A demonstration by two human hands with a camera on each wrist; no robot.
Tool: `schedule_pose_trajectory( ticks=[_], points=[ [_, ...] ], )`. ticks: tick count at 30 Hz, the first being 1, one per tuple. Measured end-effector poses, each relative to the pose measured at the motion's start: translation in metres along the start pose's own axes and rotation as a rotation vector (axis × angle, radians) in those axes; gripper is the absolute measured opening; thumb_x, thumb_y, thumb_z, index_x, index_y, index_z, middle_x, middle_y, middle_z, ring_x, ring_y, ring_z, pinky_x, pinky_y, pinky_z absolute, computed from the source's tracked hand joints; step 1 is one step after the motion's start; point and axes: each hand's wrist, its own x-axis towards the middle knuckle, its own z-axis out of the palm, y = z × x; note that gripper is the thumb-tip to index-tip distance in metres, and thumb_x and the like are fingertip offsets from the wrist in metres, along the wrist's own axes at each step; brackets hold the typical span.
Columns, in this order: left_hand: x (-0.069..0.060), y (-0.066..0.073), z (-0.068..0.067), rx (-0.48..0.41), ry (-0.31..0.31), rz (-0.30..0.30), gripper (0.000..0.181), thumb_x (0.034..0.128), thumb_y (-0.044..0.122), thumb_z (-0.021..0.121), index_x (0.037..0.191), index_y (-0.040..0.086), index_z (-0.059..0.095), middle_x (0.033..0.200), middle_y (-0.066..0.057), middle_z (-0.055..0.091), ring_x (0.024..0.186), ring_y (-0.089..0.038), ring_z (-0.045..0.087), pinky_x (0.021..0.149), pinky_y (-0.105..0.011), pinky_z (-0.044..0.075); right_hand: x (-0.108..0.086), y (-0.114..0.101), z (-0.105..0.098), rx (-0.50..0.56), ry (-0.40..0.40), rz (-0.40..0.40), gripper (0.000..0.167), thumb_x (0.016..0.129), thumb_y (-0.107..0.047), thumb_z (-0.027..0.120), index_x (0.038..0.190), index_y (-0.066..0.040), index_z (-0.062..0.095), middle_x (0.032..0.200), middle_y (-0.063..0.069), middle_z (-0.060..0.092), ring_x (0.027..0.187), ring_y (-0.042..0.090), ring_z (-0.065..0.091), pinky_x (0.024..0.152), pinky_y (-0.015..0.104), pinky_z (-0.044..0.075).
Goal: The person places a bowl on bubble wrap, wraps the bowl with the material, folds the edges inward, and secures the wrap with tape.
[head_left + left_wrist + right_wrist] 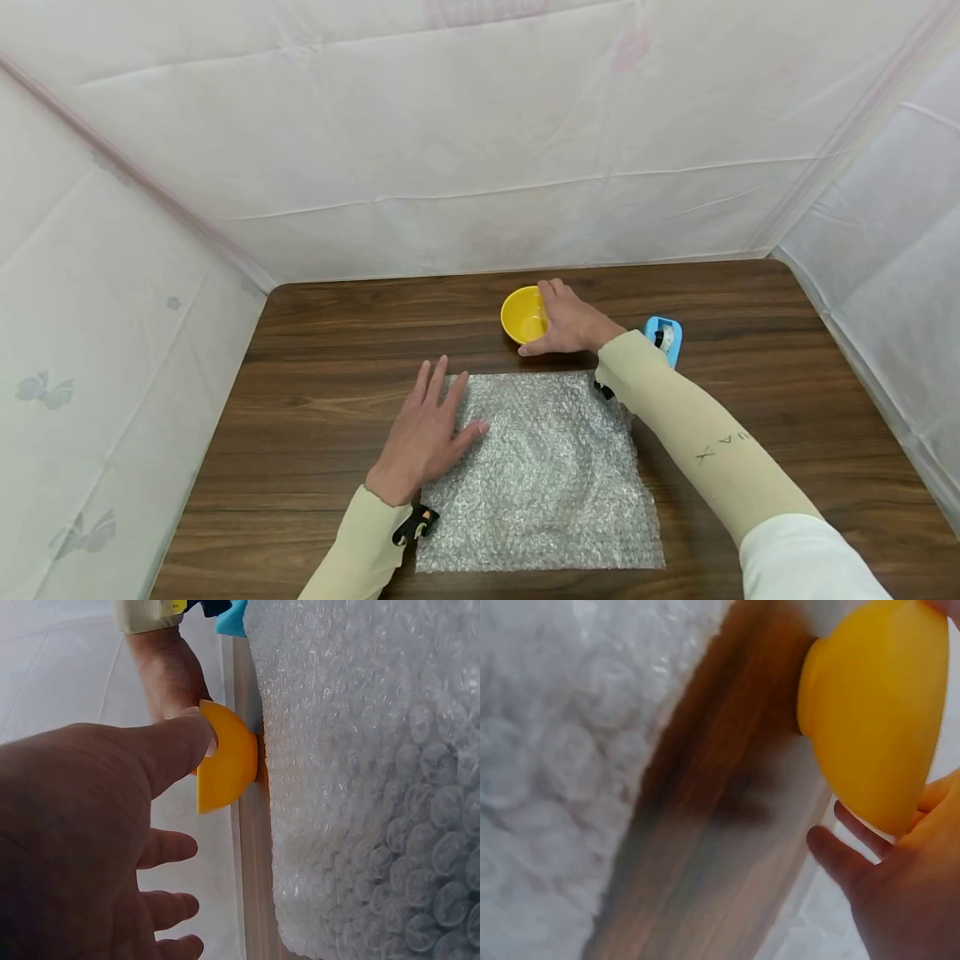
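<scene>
A yellow bowl (pixel 519 315) stands upright on the dark wooden table, beyond the bubble wrap. My right hand (pixel 570 321) grips it from the right, thumb on the near side and fingers on the far side; in the right wrist view the bowl (pixel 885 712) lies between thumb and fingers. My left hand (pixel 423 433) is spread with straight fingers over the left edge of the bubble wrap sheet (pixel 547 483) and holds nothing. From the left wrist, the left thumb covers part of the bowl (pixel 229 765). Whether the left palm touches the sheet, I cannot tell.
A light-blue tape dispenser (pixel 664 333) lies right of the bowl, partly hidden behind the right forearm. The wooden table (pixel 315 433) is bordered by white sheeting (pixel 450 217) at the back and both sides.
</scene>
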Motion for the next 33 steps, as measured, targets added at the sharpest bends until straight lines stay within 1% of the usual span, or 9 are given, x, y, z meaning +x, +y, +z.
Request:
schedule_pose_trajectory(
  ticks=[5, 12, 17, 21, 27, 33],
  points=[
    [0.000, 0.000, 0.001, -0.004, 0.010, 0.010, 0.077, 0.0987, 0.049, 0.067, 0.158, 0.007, 0.043, 0.172, -0.024, 0.022, 0.160, -0.047, 0.019, 0.124, -0.061, 0.033, 0.002, 0.004, 0.002, 0.023, 0.020, -0.013, 0.120, 0.073, -0.056, 0.086, 0.159, -0.004, 0.021, 0.142, 0.018, 0.040, 0.117, 0.030, 0.051, 0.099, 0.046, 0.053],
    [0.000, 0.000, 0.001, -0.017, 0.016, 0.013, 0.075, 0.0991, 0.048, 0.067, 0.157, 0.006, 0.044, 0.172, -0.024, 0.021, 0.161, -0.047, 0.018, 0.123, -0.062, 0.033, 0.005, 0.010, 0.003, 0.058, 0.046, -0.030, 0.119, 0.071, -0.053, 0.088, 0.158, -0.003, 0.023, 0.144, 0.020, 0.040, 0.118, 0.031, 0.052, 0.102, 0.048, 0.052],
    [0.000, 0.000, 0.002, -0.005, 0.025, 0.022, 0.075, 0.0988, 0.048, 0.068, 0.157, 0.005, 0.045, 0.172, -0.024, 0.022, 0.160, -0.047, 0.019, 0.124, -0.060, 0.033, 0.004, 0.014, 0.002, 0.075, 0.064, -0.041, 0.120, 0.070, -0.051, 0.089, 0.159, -0.002, 0.024, 0.147, 0.020, 0.039, 0.119, 0.032, 0.052, 0.103, 0.049, 0.052],
    [0.001, 0.000, 0.002, 0.006, 0.029, 0.024, 0.075, 0.0985, 0.048, 0.068, 0.156, 0.005, 0.046, 0.172, -0.024, 0.022, 0.160, -0.047, 0.019, 0.125, -0.059, 0.032, 0.003, 0.015, 0.000, 0.085, 0.066, -0.038, 0.121, 0.070, -0.051, 0.089, 0.159, -0.002, 0.024, 0.147, 0.021, 0.039, 0.119, 0.032, 0.053, 0.103, 0.050, 0.053],
    [0.002, -0.001, 0.001, 0.012, 0.034, 0.025, 0.075, 0.0983, 0.048, 0.069, 0.155, 0.004, 0.047, 0.171, -0.025, 0.023, 0.160, -0.048, 0.020, 0.126, -0.058, 0.032, 0.002, 0.012, -0.005, 0.084, 0.054, -0.021, 0.117, 0.070, -0.051, 0.090, 0.157, -0.006, 0.026, 0.146, 0.018, 0.040, 0.118, 0.030, 0.054, 0.103, 0.048, 0.054],
    [0.002, 0.000, 0.001, 0.006, 0.033, 0.014, 0.076, 0.0983, 0.048, 0.068, 0.156, 0.005, 0.046, 0.172, -0.024, 0.022, 0.160, -0.047, 0.020, 0.125, -0.060, 0.032, 0.001, 0.012, -0.010, 0.070, 0.053, -0.045, 0.115, 0.070, -0.050, 0.090, 0.157, -0.006, 0.028, 0.142, 0.017, 0.043, 0.118, 0.029, 0.054, 0.103, 0.047, 0.054]
  ],
)
